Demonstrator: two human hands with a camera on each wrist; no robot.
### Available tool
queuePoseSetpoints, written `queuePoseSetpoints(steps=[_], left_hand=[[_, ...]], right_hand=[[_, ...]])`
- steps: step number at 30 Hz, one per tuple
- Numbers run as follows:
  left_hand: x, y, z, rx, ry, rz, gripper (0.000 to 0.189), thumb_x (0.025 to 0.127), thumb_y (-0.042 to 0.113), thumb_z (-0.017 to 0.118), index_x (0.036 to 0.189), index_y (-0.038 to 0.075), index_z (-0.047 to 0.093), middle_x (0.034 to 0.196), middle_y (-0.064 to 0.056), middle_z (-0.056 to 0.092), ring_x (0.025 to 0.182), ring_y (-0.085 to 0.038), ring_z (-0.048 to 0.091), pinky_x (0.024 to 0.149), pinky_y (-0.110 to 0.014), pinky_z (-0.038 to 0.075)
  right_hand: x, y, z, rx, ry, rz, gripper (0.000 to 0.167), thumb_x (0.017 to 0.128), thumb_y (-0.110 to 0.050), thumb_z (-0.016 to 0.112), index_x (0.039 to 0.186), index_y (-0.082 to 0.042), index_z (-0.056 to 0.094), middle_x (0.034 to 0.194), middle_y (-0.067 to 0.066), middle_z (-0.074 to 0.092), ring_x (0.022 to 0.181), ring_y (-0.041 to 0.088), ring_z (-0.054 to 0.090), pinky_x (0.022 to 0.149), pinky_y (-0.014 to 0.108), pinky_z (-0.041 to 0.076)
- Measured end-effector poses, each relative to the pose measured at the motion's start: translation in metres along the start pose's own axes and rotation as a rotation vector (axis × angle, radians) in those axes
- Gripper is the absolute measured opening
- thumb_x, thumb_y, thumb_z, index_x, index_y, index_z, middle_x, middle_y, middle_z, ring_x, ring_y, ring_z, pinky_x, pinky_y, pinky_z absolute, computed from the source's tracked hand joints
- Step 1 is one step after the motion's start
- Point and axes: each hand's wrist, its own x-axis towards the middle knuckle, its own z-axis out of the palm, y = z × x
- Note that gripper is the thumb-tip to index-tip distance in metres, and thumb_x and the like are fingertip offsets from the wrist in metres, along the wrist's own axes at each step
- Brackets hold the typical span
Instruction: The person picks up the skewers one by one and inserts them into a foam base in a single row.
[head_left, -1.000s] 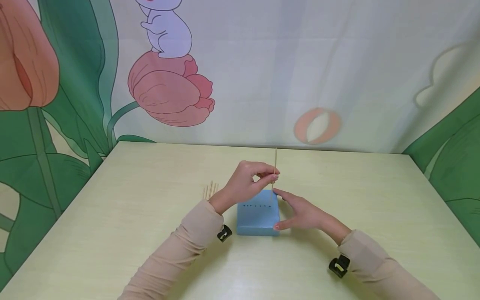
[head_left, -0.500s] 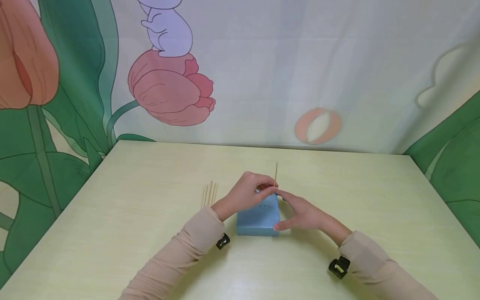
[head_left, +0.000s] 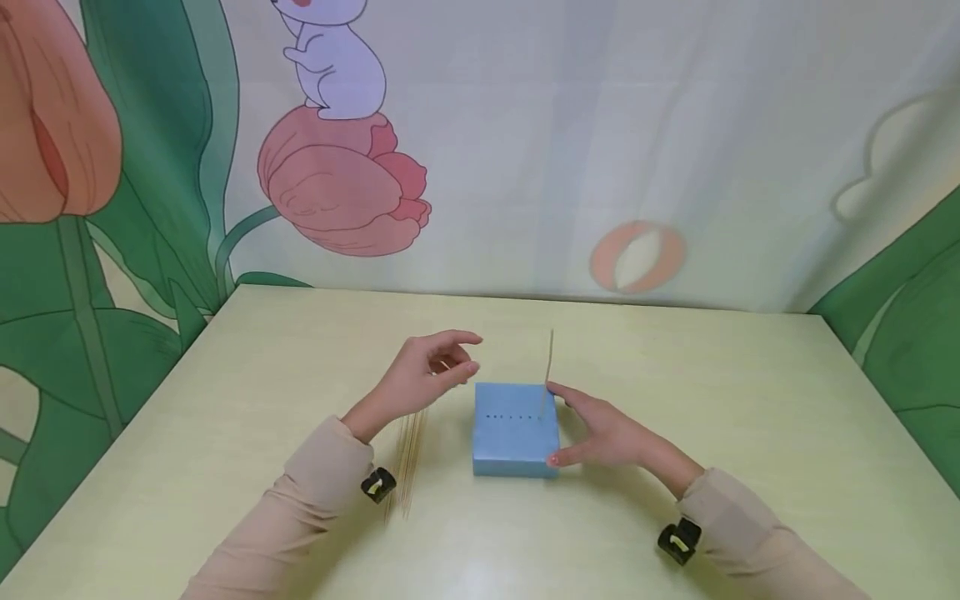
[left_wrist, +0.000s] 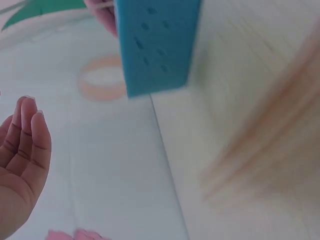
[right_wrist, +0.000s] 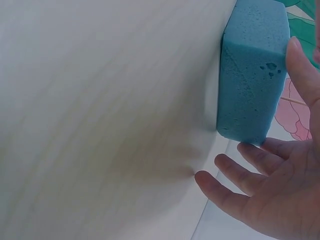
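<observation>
A blue foam block (head_left: 513, 443) with a row of small holes across its top lies on the table. One thin wooden stick (head_left: 550, 358) stands nearly upright in it at the right end of the row. My right hand (head_left: 609, 433) holds the block's right side, thumb at the front corner and forefinger at the back; its other fingers spread free in the right wrist view. To the left of the block, my left hand (head_left: 423, 373) is in the air, empty, fingers loosely bent. Beneath its wrist lies a bundle of thin wooden sticks (head_left: 409, 458), partly hidden by hand and sleeve.
The pale table (head_left: 720, 383) reaches back to a printed curtain (head_left: 510, 167) with flowers and a white animal. A black wrist camera (head_left: 378, 484) hangs under the left cuff, and another black camera (head_left: 679, 542) under the right.
My left hand pushed the stick down into the block, let go of it and moved left over the bundle. The stick stays standing. My right hand has kept its place on the block.
</observation>
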Motion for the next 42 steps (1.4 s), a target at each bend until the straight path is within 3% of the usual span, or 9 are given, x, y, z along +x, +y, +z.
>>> queuePoseSetpoints(steps=[6,9,14,22,27,31,36,42], left_hand=[[-0.013,-0.022,-0.027,-0.022,-0.029,-0.132,0.039,0.087,0.01,0.061,0.125,0.002,0.051,0.079,-0.007,0.061,0.066,-0.027,0.056,0.059,-0.031,0.05],[-0.019,-0.035,-0.037,-0.001,-0.064,-0.197,0.045,0.087,0.011,0.062,0.128,0.003,0.047,0.079,-0.007,0.057,0.069,-0.027,0.054,0.058,-0.03,0.049],[-0.029,-0.06,-0.052,0.151,-0.15,-0.276,0.057,0.08,0.014,0.07,0.131,0.004,0.045,0.085,-0.009,0.052,0.079,-0.021,0.048,0.068,-0.03,0.043],[-0.041,-0.083,-0.063,0.364,-0.304,-0.371,0.086,0.069,0.03,0.08,0.14,0.011,0.036,0.108,-0.016,0.043,0.099,-0.031,0.038,0.078,-0.038,0.036],[-0.043,-0.09,-0.06,0.479,-0.362,-0.359,0.1,0.065,0.048,0.078,0.143,0.011,0.028,0.109,-0.014,0.039,0.097,-0.029,0.034,0.073,-0.036,0.031],[-0.043,-0.092,-0.055,0.572,-0.382,-0.331,0.101,0.063,0.057,0.074,0.142,0.011,0.031,0.103,-0.007,0.036,0.092,-0.026,0.031,0.069,-0.034,0.026],[-0.044,-0.092,-0.052,0.605,-0.387,-0.317,0.098,0.064,0.054,0.075,0.141,0.009,0.034,0.096,-0.005,0.031,0.086,-0.024,0.027,0.064,-0.032,0.021],[-0.045,-0.091,-0.05,0.574,-0.356,-0.317,0.094,0.064,0.049,0.078,0.138,0.009,0.037,0.103,-0.008,0.038,0.091,-0.025,0.032,0.07,-0.035,0.028]], right_hand=[[-0.001,0.001,-0.001,-0.006,-0.002,0.023,0.098,0.071,-0.038,0.077,0.144,-0.004,0.02,0.145,0.018,0.027,0.128,0.039,0.029,0.102,0.052,0.026],[0.0,0.002,-0.001,-0.007,-0.002,0.023,0.098,0.071,-0.039,0.076,0.144,-0.004,0.02,0.145,0.018,0.027,0.129,0.038,0.029,0.102,0.052,0.026],[0.0,0.0,-0.001,0.001,-0.005,0.019,0.098,0.072,-0.038,0.076,0.144,-0.003,0.02,0.145,0.018,0.026,0.129,0.038,0.028,0.103,0.052,0.025],[0.001,0.0,0.0,-0.014,-0.009,0.016,0.098,0.072,-0.038,0.076,0.143,-0.003,0.02,0.144,0.019,0.027,0.128,0.038,0.029,0.103,0.052,0.026],[0.002,0.0,-0.001,-0.022,-0.013,0.001,0.098,0.071,-0.038,0.076,0.143,-0.002,0.02,0.145,0.018,0.026,0.129,0.038,0.029,0.103,0.051,0.025],[0.002,-0.001,-0.001,-0.016,-0.016,-0.002,0.098,0.071,-0.037,0.077,0.143,-0.001,0.02,0.145,0.018,0.026,0.129,0.038,0.028,0.103,0.051,0.025],[0.001,-0.003,0.0,0.013,-0.032,-0.001,0.098,0.072,-0.037,0.076,0.143,-0.001,0.019,0.145,0.018,0.025,0.129,0.039,0.027,0.103,0.052,0.025],[-0.001,-0.005,0.0,0.007,-0.028,0.012,0.098,0.072,-0.036,0.076,0.143,0.0,0.019,0.144,0.02,0.026,0.129,0.039,0.028,0.102,0.053,0.025]])
